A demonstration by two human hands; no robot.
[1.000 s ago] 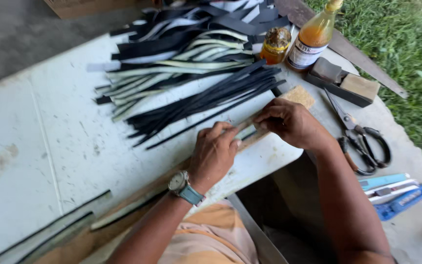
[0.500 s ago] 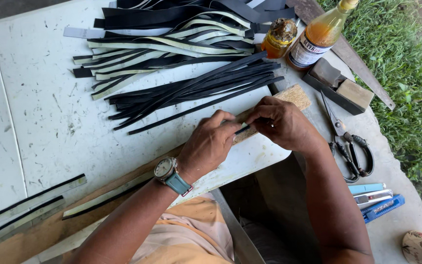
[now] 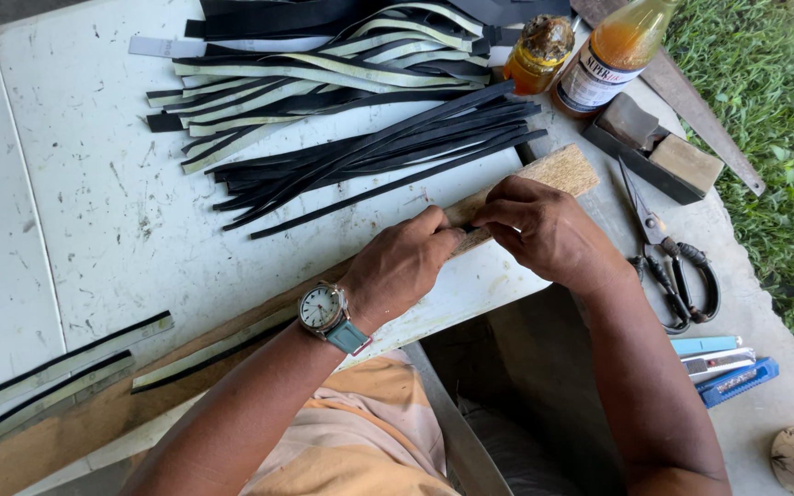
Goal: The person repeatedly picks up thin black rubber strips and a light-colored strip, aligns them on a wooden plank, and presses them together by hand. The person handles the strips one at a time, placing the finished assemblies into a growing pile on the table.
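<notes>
My left hand [image 3: 402, 266], with a wristwatch [image 3: 326, 312], and my right hand [image 3: 539, 225] meet over a long wooden board [image 3: 558, 170] lying along the white table's front edge. Both hands press or pinch a thin dark strip on the board; the strip is mostly hidden under my fingers. A pale-and-black strip [image 3: 209, 354] lies further left on the same board. Behind my hands lies a heap of long black rubber strips [image 3: 369, 156], and behind that a pile of pale green-backed strips [image 3: 323, 69].
Two bottles of amber liquid [image 3: 613, 55] and a small jar [image 3: 539, 50] stand at the back right. A sharpening block [image 3: 668, 156], scissors [image 3: 673, 262], a saw blade [image 3: 705, 110] and blue utility knives [image 3: 728, 367] lie to the right. More strips [image 3: 48, 381] lie at the left.
My hands have stayed together on the board, with small finger shifts. The view has drifted, so the table contents sit slightly lower and further right in frame.
</notes>
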